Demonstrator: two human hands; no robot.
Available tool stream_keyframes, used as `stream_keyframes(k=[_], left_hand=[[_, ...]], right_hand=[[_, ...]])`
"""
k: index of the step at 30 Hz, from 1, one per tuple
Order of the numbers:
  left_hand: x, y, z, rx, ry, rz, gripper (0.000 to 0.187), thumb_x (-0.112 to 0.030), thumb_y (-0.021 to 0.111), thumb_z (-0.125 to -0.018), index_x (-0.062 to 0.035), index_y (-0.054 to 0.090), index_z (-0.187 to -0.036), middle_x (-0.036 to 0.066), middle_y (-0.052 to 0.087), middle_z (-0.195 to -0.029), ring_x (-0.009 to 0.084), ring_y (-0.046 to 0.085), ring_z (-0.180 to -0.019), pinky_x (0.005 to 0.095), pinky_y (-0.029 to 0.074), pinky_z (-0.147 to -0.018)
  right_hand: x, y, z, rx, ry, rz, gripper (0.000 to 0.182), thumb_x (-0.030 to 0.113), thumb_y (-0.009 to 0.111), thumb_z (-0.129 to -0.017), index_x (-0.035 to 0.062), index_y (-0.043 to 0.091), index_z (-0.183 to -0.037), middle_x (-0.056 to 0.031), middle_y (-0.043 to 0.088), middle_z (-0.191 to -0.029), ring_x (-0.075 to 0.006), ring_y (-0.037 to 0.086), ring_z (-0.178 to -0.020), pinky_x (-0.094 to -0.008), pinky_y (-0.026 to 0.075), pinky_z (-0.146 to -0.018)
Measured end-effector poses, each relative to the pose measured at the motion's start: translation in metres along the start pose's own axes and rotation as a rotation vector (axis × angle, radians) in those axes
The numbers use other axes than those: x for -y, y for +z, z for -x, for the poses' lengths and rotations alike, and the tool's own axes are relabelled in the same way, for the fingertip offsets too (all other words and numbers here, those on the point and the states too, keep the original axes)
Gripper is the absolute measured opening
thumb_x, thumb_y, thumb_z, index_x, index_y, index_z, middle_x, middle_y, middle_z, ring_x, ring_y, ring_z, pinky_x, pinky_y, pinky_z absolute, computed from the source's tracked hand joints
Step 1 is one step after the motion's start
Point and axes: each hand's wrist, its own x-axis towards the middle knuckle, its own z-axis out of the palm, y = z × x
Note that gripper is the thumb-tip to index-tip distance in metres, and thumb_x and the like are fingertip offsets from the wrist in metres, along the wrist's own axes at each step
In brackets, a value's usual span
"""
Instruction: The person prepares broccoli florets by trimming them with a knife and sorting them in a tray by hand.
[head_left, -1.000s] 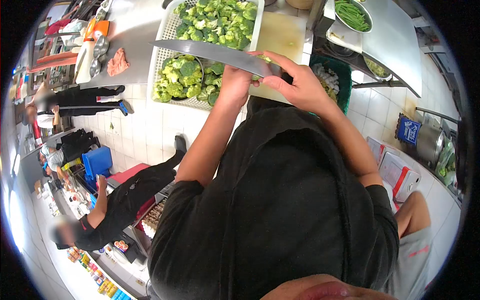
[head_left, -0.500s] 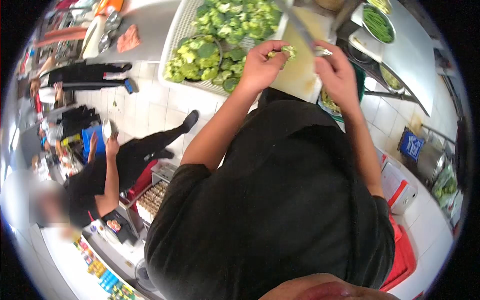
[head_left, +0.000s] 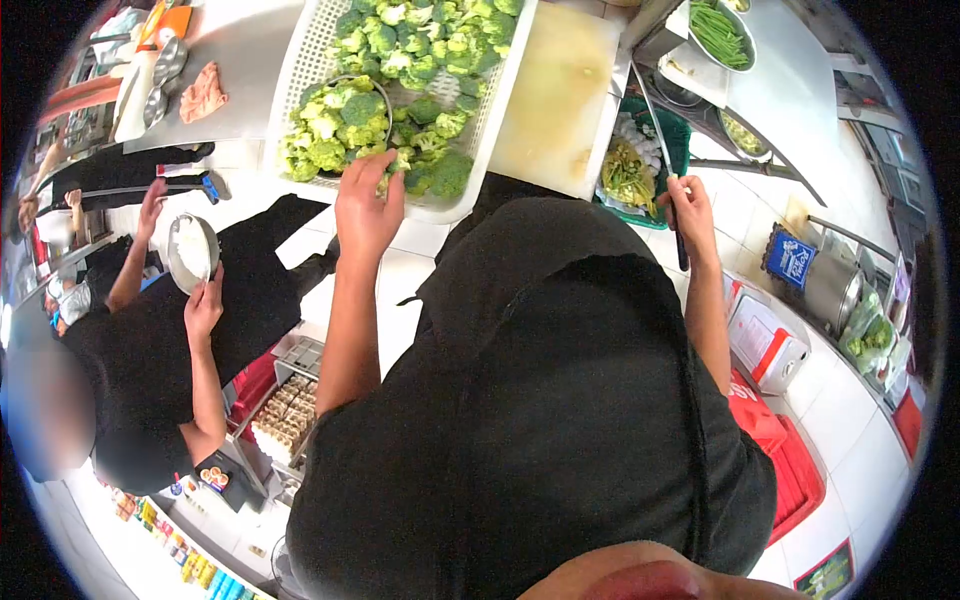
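My left hand point(head_left: 368, 205) is at the near rim of a white perforated crate point(head_left: 487, 130), its fingers bent over broccoli florets point(head_left: 438, 178); whether it grips a floret is hidden. Beside it in the crate, a round container holds more broccoli point(head_left: 335, 130). In my right hand point(head_left: 692, 215) is the dark handle of a long knife point(head_left: 655, 125), its blade pointing up and away. Between the hands lies a stained white cutting board point(head_left: 550, 95). Trimmings point(head_left: 628, 172) fill a green basket point(head_left: 668, 135) next to the board.
At the left, a person point(head_left: 150, 350) holds a metal bowl point(head_left: 193, 252). A pink cloth point(head_left: 204, 94) and ladles point(head_left: 163, 75) lie on the steel counter. Green beans point(head_left: 716, 32) stand in a bowl at upper right. A red crate point(head_left: 797, 480) is on the floor.
My left hand has moved left from over the board to the broccoli crate. The right hand has moved down and away from the board with the knife. The other person's bowl is nearer.
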Motion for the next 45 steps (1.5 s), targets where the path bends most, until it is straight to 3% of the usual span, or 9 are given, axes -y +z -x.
stream_keyframes(k=[7,17,24,28,32,34,40,43,45], left_hand=[[0.010,0.012,0.007,-0.044,0.064,-0.018,0.028,-0.006,0.071,-0.080,-0.0014,0.068,-0.108,0.017,0.065,-0.109,0.0362,0.061,-0.102,0.0440,0.049,-0.091],[0.012,0.017,0.008,-0.082,0.093,-0.063,0.026,-0.008,0.070,-0.080,-0.0029,0.069,-0.106,0.014,0.065,-0.108,0.0344,0.061,-0.101,0.0439,0.048,-0.089],[0.018,0.019,0.008,-0.113,0.138,-0.020,0.025,-0.007,0.070,-0.079,-0.0038,0.069,-0.105,0.012,0.066,-0.107,0.0327,0.062,-0.098,0.0428,0.049,-0.087],[0.024,0.022,0.008,-0.126,0.139,-0.010,0.024,-0.007,0.069,-0.079,-0.0042,0.069,-0.103,0.011,0.065,-0.107,0.0320,0.062,-0.098,0.0422,0.049,-0.087],[0.021,0.019,0.007,-0.090,0.154,-0.036,0.025,-0.005,0.067,-0.081,-0.0036,0.068,-0.106,0.013,0.066,-0.107,0.0325,0.062,-0.100,0.0420,0.049,-0.089],[0.023,0.018,0.006,-0.065,0.151,-0.033,0.024,-0.005,0.067,-0.081,-0.0041,0.068,-0.105,0.012,0.066,-0.107,0.0322,0.062,-0.100,0.0419,0.049,-0.089],[0.031,0.021,0.008,-0.052,0.185,-0.015,0.024,-0.009,0.067,-0.080,-0.0075,0.070,-0.104,0.009,0.065,-0.105,0.0312,0.062,-0.097,0.0417,0.049,-0.086],[0.032,0.020,0.006,-0.057,0.202,0.015,0.024,-0.008,0.068,-0.079,-0.0077,0.070,-0.104,0.009,0.065,-0.105,0.0310,0.063,-0.096,0.0418,0.050,-0.084],[0.033,0.019,0.006,-0.059,0.212,0.046,0.023,-0.007,0.067,-0.080,-0.0071,0.069,-0.103,0.010,0.066,-0.104,0.0317,0.063,-0.095,0.0417,0.051,-0.083]], right_hand=[[0.012,0.024,-0.003,-0.023,0.127,-0.071,0.034,0.032,0.057,-0.101,0.0096,0.054,-0.127,-0.0027,0.057,-0.070,-0.0088,0.048,-0.047,-0.0248,0.036,-0.041],[0.066,0.117,0.009,0.365,0.210,-0.070,0.030,0.038,0.041,-0.106,0.0110,0.052,-0.114,-0.0037,0.056,-0.069,-0.0100,0.046,-0.048,-0.0256,0.039,-0.042],[0.035,0.087,0.034,-0.005,0.351,-0.382,0.031,0.039,0.041,-0.106,0.0110,0.048,-0.118,-0.0038,0.054,-0.070,-0.0113,0.045,-0.048,-0.0282,0.039,-0.041],[0.024,0.078,0.069,0.031,0.256,-0.207,0.028,0.038,0.041,-0.106,0.0121,0.049,-0.112,-0.0042,0.055,-0.069,-0.0115,0.046,-0.045,-0.0277,0.038,-0.038],[0.040,0.111,0.101,0.318,0.279,0.026,0.031,0.031,0.046,-0.106,0.0107,0.054,-0.128,0.0011,0.058,-0.073,-0.0080,0.052,-0.065,-0.0247,0.043,-0.060],[0.007,0.130,0.100,0.390,-0.038,0.133,0.030,0.030,0.046,-0.106,0.0105,0.054,-0.127,0.0014,0.058,-0.075,-0.0080,0.052,-0.065,-0.0241,0.043,-0.060],[0.018,0.140,0.119,0.208,0.393,-0.172,0.036,0.041,0.044,-0.105,0.0098,0.053,-0.121,-0.0017,0.057,-0.071,-0.0093,0.048,-0.050,-0.0249,0.040,-0.046],[0.018,0.115,0.124,-0.125,0.475,-0.329,0.038,0.048,0.040,-0.105,0.0120,0.047,-0.095,-0.0031,0.055,-0.066,-0.0098,0.046,-0.046,-0.0264,0.038,-0.041],[0.006,0.100,0.123,-0.271,0.351,-0.197,0.036,0.044,0.042,-0.105,0.0097,0.052,-0.112,-0.0022,0.055,-0.068,-0.0085,0.046,-0.046,-0.0254,0.040,-0.041]])
